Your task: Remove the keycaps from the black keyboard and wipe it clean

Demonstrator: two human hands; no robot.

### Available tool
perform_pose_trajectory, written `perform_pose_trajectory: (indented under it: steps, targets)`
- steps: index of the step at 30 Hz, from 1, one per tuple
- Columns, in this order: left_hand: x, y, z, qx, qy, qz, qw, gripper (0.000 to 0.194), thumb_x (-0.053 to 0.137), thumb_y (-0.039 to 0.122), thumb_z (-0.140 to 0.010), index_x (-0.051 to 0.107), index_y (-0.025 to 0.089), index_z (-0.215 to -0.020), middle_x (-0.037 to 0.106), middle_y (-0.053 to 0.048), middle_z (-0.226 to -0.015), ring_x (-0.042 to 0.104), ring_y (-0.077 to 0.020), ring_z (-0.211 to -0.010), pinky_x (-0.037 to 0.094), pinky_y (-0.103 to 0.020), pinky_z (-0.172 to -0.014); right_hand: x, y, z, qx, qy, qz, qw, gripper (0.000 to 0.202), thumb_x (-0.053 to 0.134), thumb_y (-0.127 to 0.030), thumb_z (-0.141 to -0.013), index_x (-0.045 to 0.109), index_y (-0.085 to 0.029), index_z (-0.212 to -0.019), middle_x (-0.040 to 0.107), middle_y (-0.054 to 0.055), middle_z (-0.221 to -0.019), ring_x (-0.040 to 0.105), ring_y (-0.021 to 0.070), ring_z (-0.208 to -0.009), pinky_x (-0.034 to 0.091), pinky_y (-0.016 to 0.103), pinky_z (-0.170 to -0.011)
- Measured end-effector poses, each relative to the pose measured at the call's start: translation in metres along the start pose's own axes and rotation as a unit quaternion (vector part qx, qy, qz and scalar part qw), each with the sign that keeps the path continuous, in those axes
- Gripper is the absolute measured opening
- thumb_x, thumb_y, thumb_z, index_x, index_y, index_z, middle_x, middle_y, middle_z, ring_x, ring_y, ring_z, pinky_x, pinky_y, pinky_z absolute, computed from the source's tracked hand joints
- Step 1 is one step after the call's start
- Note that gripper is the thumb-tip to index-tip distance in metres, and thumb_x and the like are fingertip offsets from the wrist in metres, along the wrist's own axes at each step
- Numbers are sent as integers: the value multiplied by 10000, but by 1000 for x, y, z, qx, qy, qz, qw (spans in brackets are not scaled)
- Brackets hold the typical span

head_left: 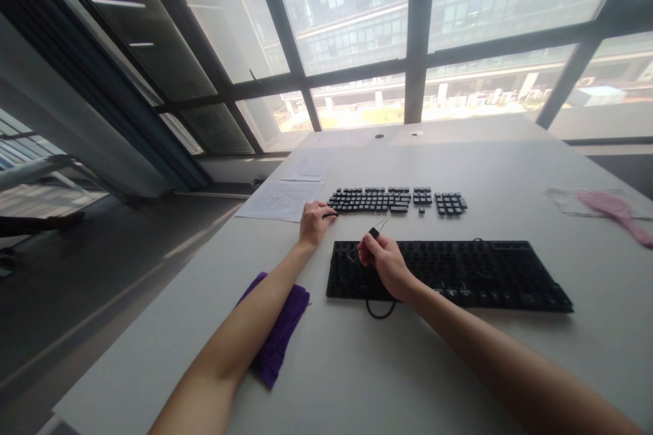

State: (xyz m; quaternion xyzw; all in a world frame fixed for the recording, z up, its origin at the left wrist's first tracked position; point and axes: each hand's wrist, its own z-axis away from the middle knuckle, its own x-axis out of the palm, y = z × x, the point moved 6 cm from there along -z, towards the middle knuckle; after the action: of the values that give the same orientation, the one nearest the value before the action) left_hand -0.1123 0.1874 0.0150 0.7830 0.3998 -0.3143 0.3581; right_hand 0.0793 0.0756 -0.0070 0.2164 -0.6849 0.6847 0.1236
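My left hand (pixel 312 224) pinches a dark keycap (pixel 330 215) at the near left corner of the loose black keycaps (pixel 363 201), which lie in keyboard order on the table. My right hand (pixel 385 259) is closed around the black handle of a wire keycap puller (pixel 375 232). Thin wire loops stick out of it on both sides. Under that hand lies a black keyboard (pixel 479 275), its key area stripped of most caps. Some caps seem to remain along its near edge, but glare and blur hide the detail. A black cable loop (pixel 380 316) shows at the near side.
A purple cloth (pixel 278 340) lies partly beneath my left forearm. Printed papers (pixel 278 200) are spread at the table's left edge. On the far right rests a pink brush-like object (pixel 607 205) beside a clear plastic bag (pixel 561 202). Windows stand behind the white table (pixel 367 380).
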Motion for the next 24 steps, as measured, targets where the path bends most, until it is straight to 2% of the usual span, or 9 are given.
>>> perform_pose_trajectory:
  steps: [9, 12, 15, 17, 19, 21, 24]
  targets:
    - [-2, -2, 1, -16, 8, 13, 1000, 142, 744, 184, -782, 759, 239, -912, 666, -54, -980, 546, -250, -980, 464, -395, -927, 0, 1, 1, -1, -3, 4, 1000, 398, 670, -538, -830, 648, -161, -704, 572, 9, -587, 498, 133, -543, 392, 275, -542]
    - [-16, -5, -4, -29, 31, 22, 999, 151, 707, 178, -811, 734, 220, -954, 678, -49, -970, 570, -235, -952, 457, -388, -919, 0, 1, 2, 5, 3, -22, 1000, 393, 681, -531, -821, 644, -159, -701, 572, 11, -595, 494, 130, -541, 384, 275, -541]
    - [-39, 2, -7, -49, 71, 30, 996, 141, 619, 195, -881, 690, 178, -1002, 676, -64, -957, 579, -209, -859, 474, -354, -827, -1, -2, 1, 15, 17, -73, 997, 372, 695, -518, -809, 628, -168, -702, 572, 12, -614, 495, 131, -549, 379, 278, -541]
    - [-56, 20, -1, -55, 97, 53, 992, 144, 556, 228, -928, 659, 170, -1010, 666, -61, -940, 567, -184, -779, 476, -326, -757, -4, -9, -2, 20, 34, -110, 993, 361, 701, -518, -795, 609, -182, -702, 573, 14, -634, 504, 140, -569, 381, 280, -534]
    - [-67, 52, 15, -36, 90, 94, 991, 144, 521, 263, -957, 638, 183, -987, 651, -44, -902, 566, -169, -756, 473, -303, -715, -9, -23, -6, 11, 55, -130, 990, 352, 705, -519, -784, 591, -196, -703, 577, 19, -659, 515, 151, -595, 390, 283, -530]
    - [-68, 95, 39, 21, 24, 127, 991, 125, 535, 277, -960, 627, 198, -990, 641, -38, -880, 581, -176, -797, 482, -312, -745, -17, -41, -10, -16, 71, -121, 990, 345, 707, -515, -782, 583, -202, -706, 587, 25, -686, 522, 157, -614, 405, 286, -539]
    - [-53, 156, 81, 130, -120, 160, 971, 121, 594, 306, -942, 649, 215, -1000, 651, -66, -961, 591, -215, -941, 490, -360, -851, -35, -63, -13, -55, 98, -74, 991, 347, 723, -518, -767, 596, -201, -707, 599, 27, -693, 516, 151, -603, 403, 286, -538]
